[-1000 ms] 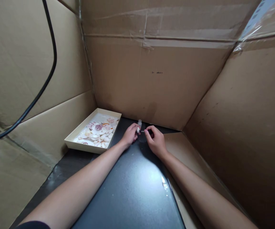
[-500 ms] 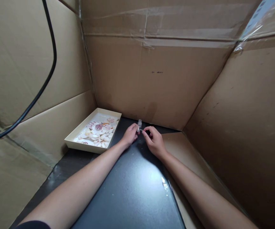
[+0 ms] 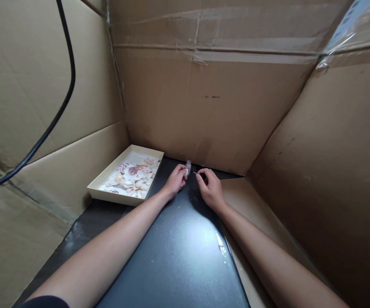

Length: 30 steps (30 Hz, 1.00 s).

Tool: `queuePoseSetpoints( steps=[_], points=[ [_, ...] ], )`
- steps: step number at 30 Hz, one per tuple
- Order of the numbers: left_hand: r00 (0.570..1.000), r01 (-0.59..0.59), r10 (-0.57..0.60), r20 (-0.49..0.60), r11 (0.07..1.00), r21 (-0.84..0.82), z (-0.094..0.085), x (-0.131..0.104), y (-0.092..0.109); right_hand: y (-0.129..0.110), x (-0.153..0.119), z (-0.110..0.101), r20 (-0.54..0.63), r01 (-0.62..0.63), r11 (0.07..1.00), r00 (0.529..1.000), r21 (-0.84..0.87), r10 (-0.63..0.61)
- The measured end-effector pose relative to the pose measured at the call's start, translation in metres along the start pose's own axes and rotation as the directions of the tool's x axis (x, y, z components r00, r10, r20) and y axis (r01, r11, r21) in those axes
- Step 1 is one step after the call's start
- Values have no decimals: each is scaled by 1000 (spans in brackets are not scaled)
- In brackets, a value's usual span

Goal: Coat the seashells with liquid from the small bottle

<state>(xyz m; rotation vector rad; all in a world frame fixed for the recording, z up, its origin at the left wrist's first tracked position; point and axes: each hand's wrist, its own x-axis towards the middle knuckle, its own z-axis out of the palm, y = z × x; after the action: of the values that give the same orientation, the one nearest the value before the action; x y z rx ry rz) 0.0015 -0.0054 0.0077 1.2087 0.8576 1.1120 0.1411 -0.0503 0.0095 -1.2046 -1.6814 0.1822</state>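
My left hand (image 3: 176, 181) is closed, with a small white piece, probably a shell (image 3: 186, 173), pinched at its fingertips. Just behind it a small clear bottle (image 3: 189, 165) stands upright on the dark table (image 3: 172, 256). My right hand (image 3: 210, 187) pinches a thin stick (image 3: 194, 172) between thumb and forefinger. The stick points left toward the white piece, with a small gap between them; its tip is too small to make out. To the left, a cream tray (image 3: 109, 197) holds several seashells (image 3: 133, 170), white, tan and purple-striped.
Cardboard walls (image 3: 185, 111) enclose the table at the back and both sides. A cardboard sheet (image 3: 247, 201) lies along the right, under my right forearm. A black cable (image 3: 71, 81) hangs down at the upper left.
My right hand has moved slightly right, drawing the stick away from the white piece. My left hand has stayed almost in place, and the bottle and tray have not moved.
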Motion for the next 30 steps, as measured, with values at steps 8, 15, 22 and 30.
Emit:
queuePoseSetpoints(
  steps=[8,15,22,30],
  points=[
    [999,-10,11,50,1000,-8,1,0,-1,1,0,0,50,24,1000,998,-19,-23],
    [1000,19,-19,25,1000,-6,2,-2,1,-3,-1,0,84,55,998,995,-18,-54],
    [998,41,-40,50,999,-12,0,-2,0,-2,-1,0,63,58,998,996,-17,-56],
    [999,26,-26,30,999,28,3,-4,3,-2,-1,-1,7,46,999,999,10,-46]
  ],
)
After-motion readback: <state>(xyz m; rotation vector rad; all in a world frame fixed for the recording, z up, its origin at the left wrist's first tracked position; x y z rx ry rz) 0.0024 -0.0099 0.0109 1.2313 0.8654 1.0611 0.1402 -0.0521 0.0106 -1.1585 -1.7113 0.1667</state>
